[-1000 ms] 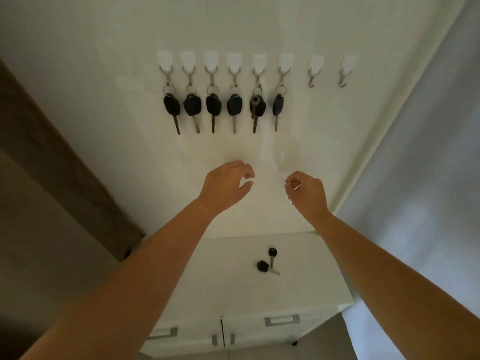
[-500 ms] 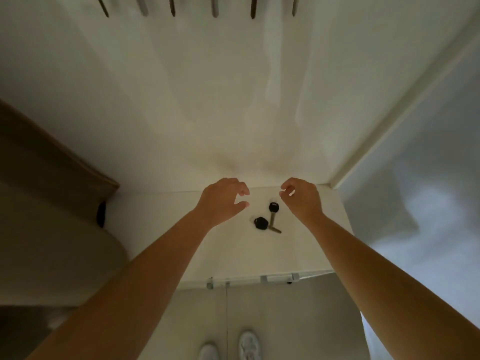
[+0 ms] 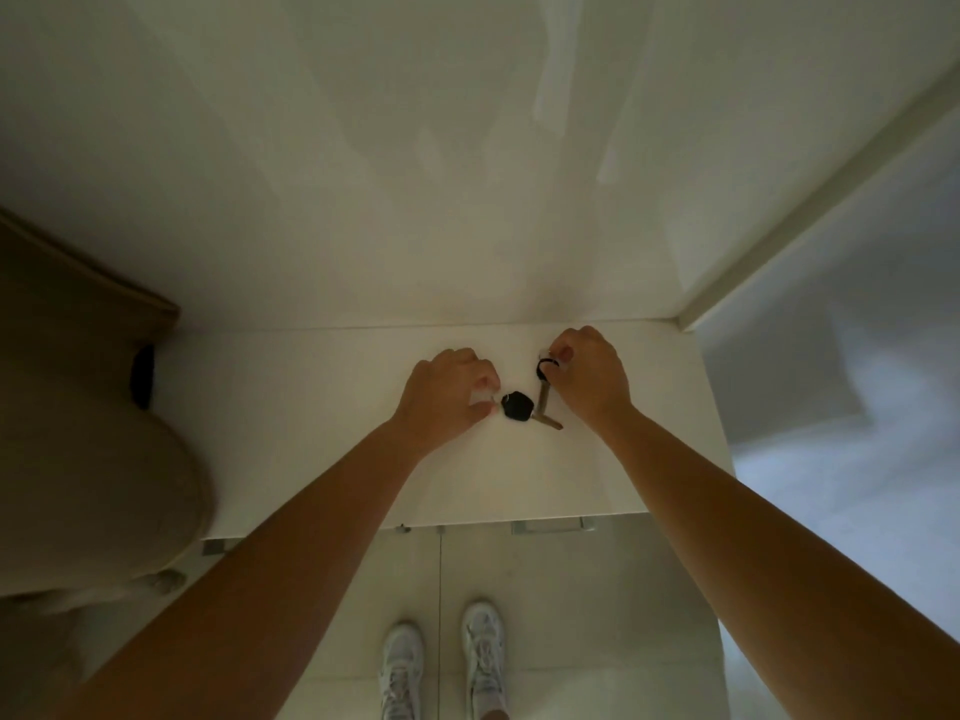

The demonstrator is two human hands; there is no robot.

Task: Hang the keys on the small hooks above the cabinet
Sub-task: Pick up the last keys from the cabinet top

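Two black-headed keys lie on the white cabinet top point(image 3: 322, 459). My left hand point(image 3: 447, 394) has its fingertips pinched on the ring of the left key point(image 3: 518, 406), which rests flat with its blade pointing right. My right hand point(image 3: 589, 381) pinches the ring end of the right key point(image 3: 544, 379), whose black head is lifted and whose blade hangs down toward the other key's blade. The hooks on the wall are out of view above.
A white wall point(image 3: 467, 174) rises behind the cabinet. A brown wooden piece point(image 3: 78, 304) and a beige rounded object point(image 3: 93, 485) stand at the left. A pale curtain point(image 3: 857, 407) hangs at the right. My white shoes point(image 3: 441, 662) stand before the cabinet doors.
My view has tipped down from the hooks to the cabinet top. Both hands dropped from the wall to the two keys and closed on their rings.
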